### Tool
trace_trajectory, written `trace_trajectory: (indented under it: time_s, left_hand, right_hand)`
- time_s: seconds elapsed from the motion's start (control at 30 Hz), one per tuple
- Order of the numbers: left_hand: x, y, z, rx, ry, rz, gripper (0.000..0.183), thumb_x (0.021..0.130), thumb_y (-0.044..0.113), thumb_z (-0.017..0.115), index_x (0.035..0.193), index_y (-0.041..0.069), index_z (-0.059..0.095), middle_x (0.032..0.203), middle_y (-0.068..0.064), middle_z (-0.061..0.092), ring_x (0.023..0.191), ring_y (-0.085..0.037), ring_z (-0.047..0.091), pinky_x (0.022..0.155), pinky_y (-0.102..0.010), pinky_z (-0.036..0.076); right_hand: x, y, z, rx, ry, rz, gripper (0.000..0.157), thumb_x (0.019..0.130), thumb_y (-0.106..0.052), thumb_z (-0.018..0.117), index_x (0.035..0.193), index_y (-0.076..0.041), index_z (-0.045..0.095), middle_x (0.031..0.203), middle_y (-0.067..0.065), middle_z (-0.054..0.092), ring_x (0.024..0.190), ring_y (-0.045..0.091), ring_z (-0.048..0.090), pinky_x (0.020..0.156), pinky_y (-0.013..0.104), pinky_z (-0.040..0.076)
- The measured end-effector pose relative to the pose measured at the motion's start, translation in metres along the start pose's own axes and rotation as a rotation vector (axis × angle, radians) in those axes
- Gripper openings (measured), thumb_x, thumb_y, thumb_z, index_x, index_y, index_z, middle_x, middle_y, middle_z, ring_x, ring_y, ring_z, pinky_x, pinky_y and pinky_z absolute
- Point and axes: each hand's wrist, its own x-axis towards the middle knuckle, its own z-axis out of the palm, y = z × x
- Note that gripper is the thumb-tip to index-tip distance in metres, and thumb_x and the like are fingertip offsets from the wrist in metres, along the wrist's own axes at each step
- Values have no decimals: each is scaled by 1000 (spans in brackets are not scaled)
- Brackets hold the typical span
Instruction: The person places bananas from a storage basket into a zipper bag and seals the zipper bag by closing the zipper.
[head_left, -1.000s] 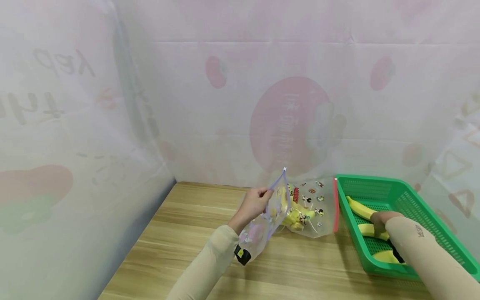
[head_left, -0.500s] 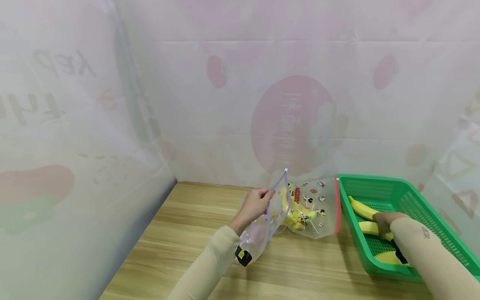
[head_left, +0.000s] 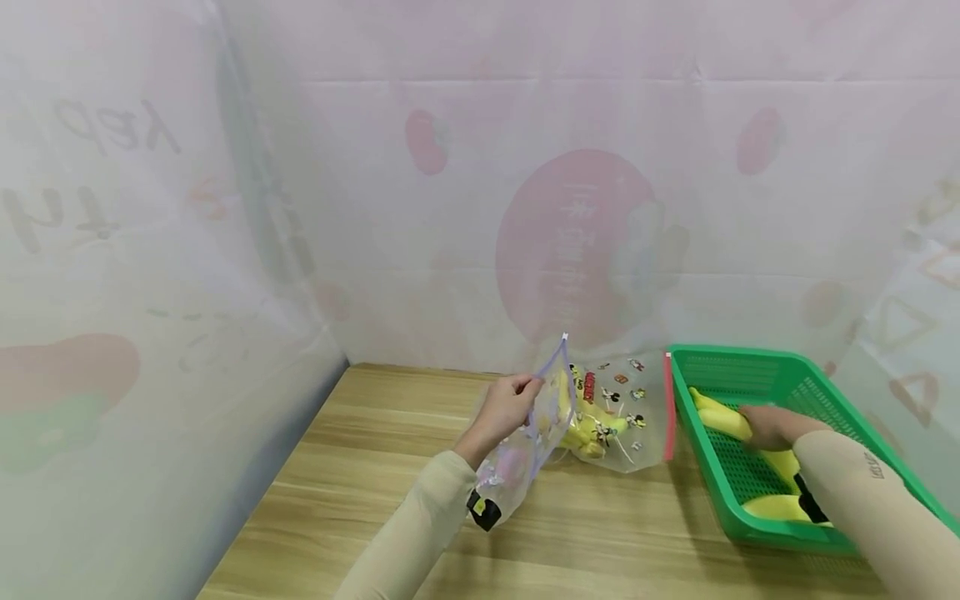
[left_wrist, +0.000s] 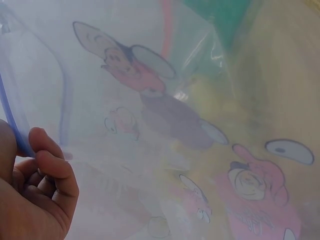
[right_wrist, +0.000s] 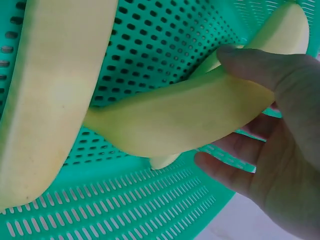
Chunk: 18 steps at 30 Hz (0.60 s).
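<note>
My left hand [head_left: 506, 410] pinches the purple zip edge of a clear zip bag [left_wrist: 125, 165] printed with cartoon figures, holding that edge upright above the table. In the green basket, my right hand [head_left: 772, 427] grips a yellow banana [right_wrist: 175, 117], thumb over one side and fingers around the other. Another banana [right_wrist: 287, 30] lies behind the held one, partly covered by it. A larger-looking banana [right_wrist: 50, 95] fills the left of the right wrist view. Near the basket's front lies a banana [head_left: 776, 507].
Beside the purple-edged bag, a second clear bag [head_left: 648, 442] with a red zip edge lies on the wooden table [head_left: 360, 450], yellow pieces showing at its left. The green basket [head_left: 712, 492] stands at the right. Printed fabric walls [head_left: 420, 308] enclose the table.
The right hand has taken hold of the middle banana and shifted it toward the back of the basket, over the rear banana. The left hand stays on the purple zip edge.
</note>
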Motion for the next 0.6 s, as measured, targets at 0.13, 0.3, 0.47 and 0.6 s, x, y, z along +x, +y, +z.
trace_trajectory:
  time_s: [0.13,0.3,0.47,0.6]
  left_hand:
    - [-1,0,0,8,-3,8,41,99,33,50,73,2,56,50,0,43,43,-12,44,40,-23,32]
    - [-2,1,0,2,-1,2,43,99,33,49,84,-6,59,50,1,43,43,-11,43,40,-23,31]
    - [-1,2,1,-6,0,-3,41,99,34,50,76,0,55,51,1,43,43,-11,43,40,-23,31]
    - [0,0,2,-14,3,2,39,99,33,50,68,8,50,51,1,43,43,-11,44,40,-22,31]
  right_hand:
    - [-8,-5,-7,-6,40,-26,43,88,-20,67,112,8,46,81,10,50,71,24,52,60,39,42]
    - [-16,-10,-13,39,111,-60,39,90,-23,65,107,4,43,75,5,46,64,17,48,57,35,40]
    - [-22,-17,-16,97,155,-68,47,94,-27,60,113,10,38,75,6,47,63,17,49,56,34,40]
    - [-25,-24,-20,140,175,-74,50,96,-34,56,111,9,36,75,7,48,61,17,50,54,33,41]
